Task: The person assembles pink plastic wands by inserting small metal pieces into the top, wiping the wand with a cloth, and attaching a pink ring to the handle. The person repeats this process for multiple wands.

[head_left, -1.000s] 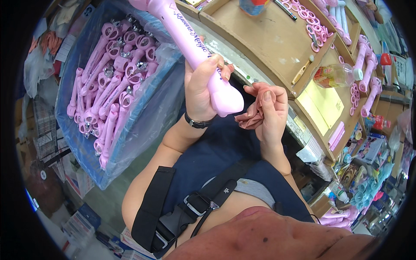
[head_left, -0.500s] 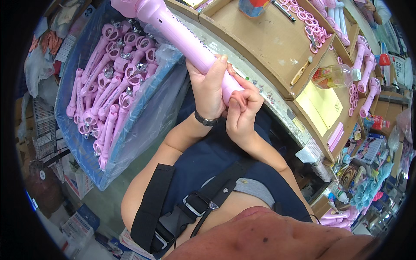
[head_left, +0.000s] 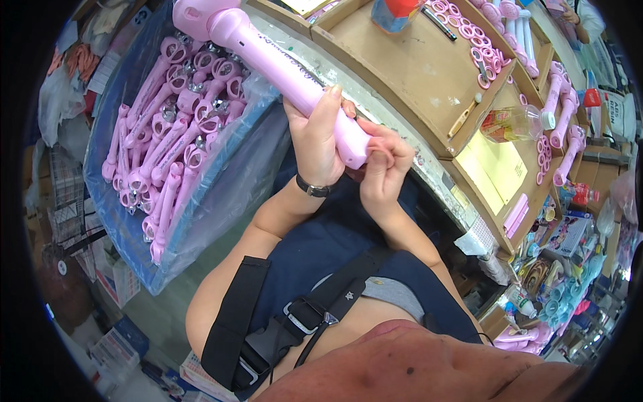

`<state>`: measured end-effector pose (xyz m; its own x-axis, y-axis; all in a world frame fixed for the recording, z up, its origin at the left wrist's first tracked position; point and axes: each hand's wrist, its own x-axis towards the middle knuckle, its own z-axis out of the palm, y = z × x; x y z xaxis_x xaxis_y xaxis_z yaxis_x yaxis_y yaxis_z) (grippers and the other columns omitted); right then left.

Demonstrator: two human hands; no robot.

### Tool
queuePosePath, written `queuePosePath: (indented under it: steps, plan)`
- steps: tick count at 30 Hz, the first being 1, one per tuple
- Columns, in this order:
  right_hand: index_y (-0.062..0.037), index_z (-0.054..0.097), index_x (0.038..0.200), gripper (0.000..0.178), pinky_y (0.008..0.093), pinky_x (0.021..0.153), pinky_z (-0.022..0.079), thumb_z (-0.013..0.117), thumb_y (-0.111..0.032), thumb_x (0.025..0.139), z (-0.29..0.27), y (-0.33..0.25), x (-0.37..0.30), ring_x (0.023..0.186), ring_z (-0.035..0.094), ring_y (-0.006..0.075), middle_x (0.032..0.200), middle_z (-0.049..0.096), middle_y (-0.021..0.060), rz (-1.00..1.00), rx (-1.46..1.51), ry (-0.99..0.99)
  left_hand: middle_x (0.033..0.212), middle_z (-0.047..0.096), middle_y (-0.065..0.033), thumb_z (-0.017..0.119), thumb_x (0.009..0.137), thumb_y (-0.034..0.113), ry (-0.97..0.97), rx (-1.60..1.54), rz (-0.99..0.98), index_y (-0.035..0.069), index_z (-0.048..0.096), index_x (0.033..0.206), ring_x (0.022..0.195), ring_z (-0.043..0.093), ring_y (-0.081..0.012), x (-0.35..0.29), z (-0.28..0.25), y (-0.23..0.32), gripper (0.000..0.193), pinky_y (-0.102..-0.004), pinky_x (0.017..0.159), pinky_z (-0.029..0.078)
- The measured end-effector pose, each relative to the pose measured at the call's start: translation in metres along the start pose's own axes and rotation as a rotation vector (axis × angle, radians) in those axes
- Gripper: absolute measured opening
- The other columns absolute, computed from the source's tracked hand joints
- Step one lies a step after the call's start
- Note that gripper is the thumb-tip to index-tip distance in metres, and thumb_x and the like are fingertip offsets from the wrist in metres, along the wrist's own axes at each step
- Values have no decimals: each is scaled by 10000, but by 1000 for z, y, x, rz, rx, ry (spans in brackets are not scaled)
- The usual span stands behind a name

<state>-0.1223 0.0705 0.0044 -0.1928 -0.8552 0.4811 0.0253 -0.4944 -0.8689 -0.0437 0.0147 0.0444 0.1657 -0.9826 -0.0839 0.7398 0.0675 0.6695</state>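
A pink plastic toy wand (head_left: pixel 284 67) slants from the upper left toward my body, with dark lettering along its handle and a wide head cut off by the top edge. My left hand (head_left: pixel 316 144) wraps round the lower handle, thumb on top. At the wand's near end, my right hand (head_left: pixel 388 164) has its thumb and fingers pinched together beside the tip. Whatever the pinch holds, if anything, is hidden by the fingers. Left of my hands, many similar pink wands (head_left: pixel 161 127) with silvery, gem-like parts lie in a blue bin (head_left: pixel 107 208) lined with clear plastic.
Cardboard trays (head_left: pixel 375 74) on the bench hold pink rings (head_left: pixel 479 50), a brush (head_left: pixel 464 115), a pen (head_left: pixel 439 24) and yellow paper (head_left: pixel 492 164). A clear bottle (head_left: pixel 512 122) lies nearby. More pink wands (head_left: pixel 568 100) rest at the right; another person's arm (head_left: pixel 570 12) shows at upper right.
My right hand has shifted slightly right and down from the wand's end, so more of the tip shows. The wand and my left hand have moved a little.
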Motion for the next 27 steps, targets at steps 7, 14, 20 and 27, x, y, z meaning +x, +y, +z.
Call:
queuePosePath:
  steps: [7, 14, 20, 27]
  plan:
    - [7, 394, 1083, 138, 235, 407, 473, 420, -52, 961, -30, 0, 59, 457, 523, 116, 936, 559, 190, -106, -26, 137, 798, 493, -46, 538, 892, 66, -95, -79, -38, 116, 313, 1365, 648, 492, -127, 2, -8, 13, 526, -341, 802, 432]
    - [-18, 542, 1134, 402, 417, 1014, 290, 695, -161, 791, -83, -7, 151, 1197, 396, 311, 1083, 562, 153, -483, -1089, 238, 814, 502, -50, 521, 887, 87, -177, -98, -5, 114, 316, 1359, 639, 502, -133, 4, -16, 13, 515, -379, 876, 433]
    - [-19, 387, 1310, 497, 267, 731, 477, 576, -261, 918, -51, -7, 35, 848, 560, 129, 1061, 569, 89, 643, 405, -372, 894, 561, -112, 539, 867, 167, -346, 156, 155, 59, 206, 1415, 884, 583, -228, 15, -24, 5, 650, -451, 976, 397]
    - [-77, 500, 1192, 527, 334, 744, 486, 707, 15, 716, -30, -9, 22, 883, 587, 276, 1058, 563, 147, -179, -523, -130, 1015, 567, -120, 513, 933, 286, -246, -86, 74, 96, 202, 1426, 860, 594, -201, 25, -24, 19, 614, -379, 784, 503]
